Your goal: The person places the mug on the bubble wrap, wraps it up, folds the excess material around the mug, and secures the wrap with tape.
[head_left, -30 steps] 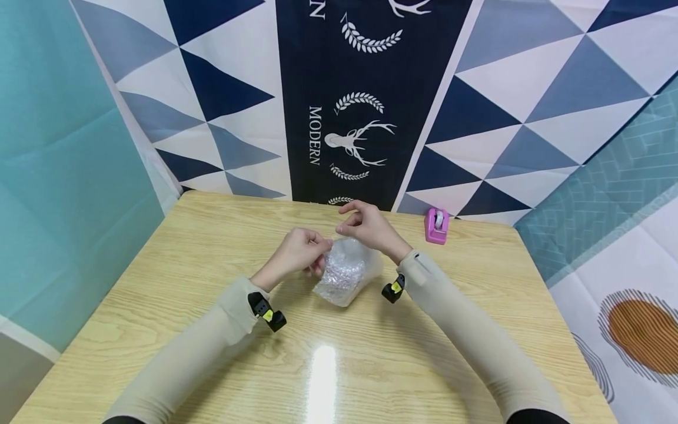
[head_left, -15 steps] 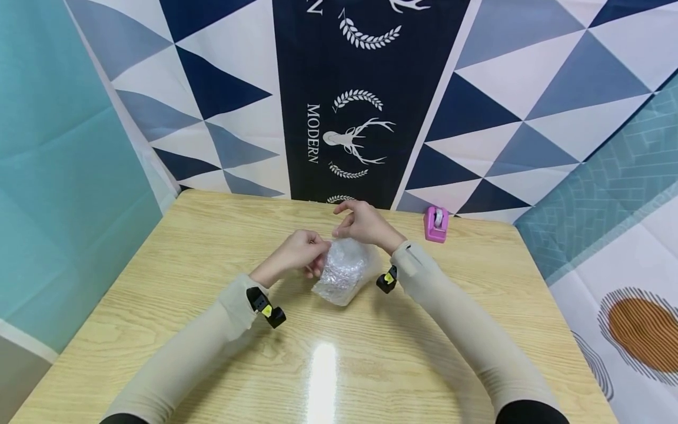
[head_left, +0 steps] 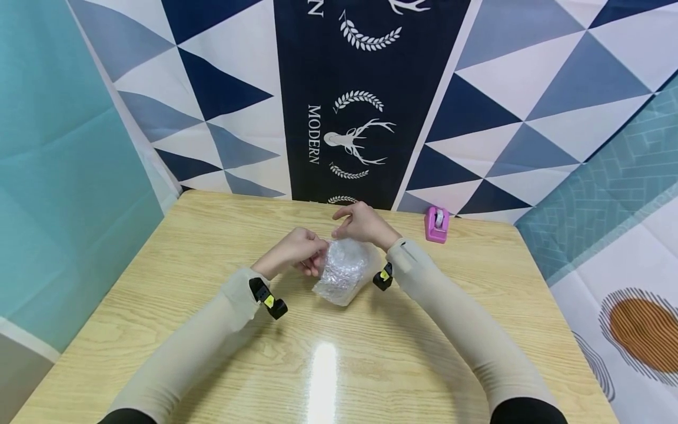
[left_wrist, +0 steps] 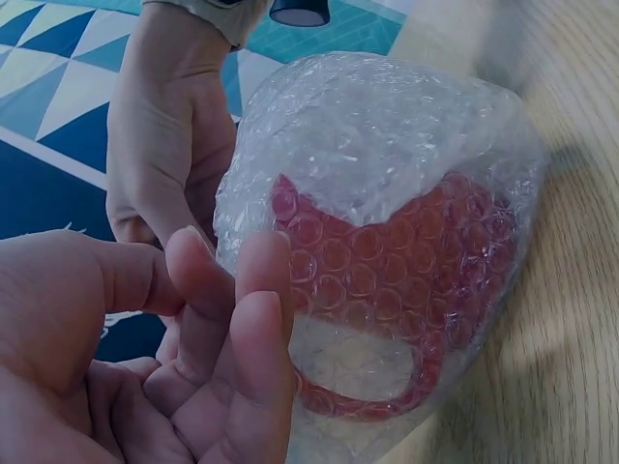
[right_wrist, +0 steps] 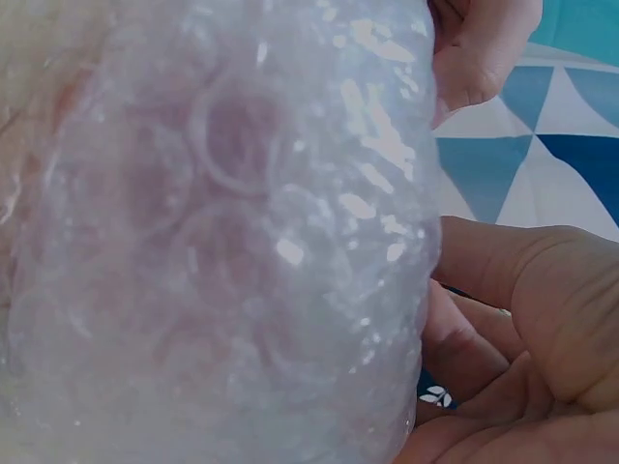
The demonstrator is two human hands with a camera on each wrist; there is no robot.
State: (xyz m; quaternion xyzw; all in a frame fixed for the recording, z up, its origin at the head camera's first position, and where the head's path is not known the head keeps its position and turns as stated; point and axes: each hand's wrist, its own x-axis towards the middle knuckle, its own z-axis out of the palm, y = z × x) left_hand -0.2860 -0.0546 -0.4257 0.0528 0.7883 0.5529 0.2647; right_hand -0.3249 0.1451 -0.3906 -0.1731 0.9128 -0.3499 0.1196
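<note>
A red mug with a looped handle shows through clear bubble wrap around it, close over the middle of the table. At the bundle's left side, my left hand pinches the wrap's edge between thumb and forefinger, its other fingers curled. My right hand reaches over from the far right and grips the wrap at its far edge, with the forefinger arched out to the left. In the right wrist view the shiny wrap fills most of the picture and hides the right fingertips.
A pink tape dispenser stands at the back right of the wooden table. Behind the table hangs a patterned cloth with triangles and a deer print. Teal cloth borders the left side.
My right forearm has shifted slightly left, and the left hand has turned a little at the wrap's edge. The bundle stays nearly in place.
</note>
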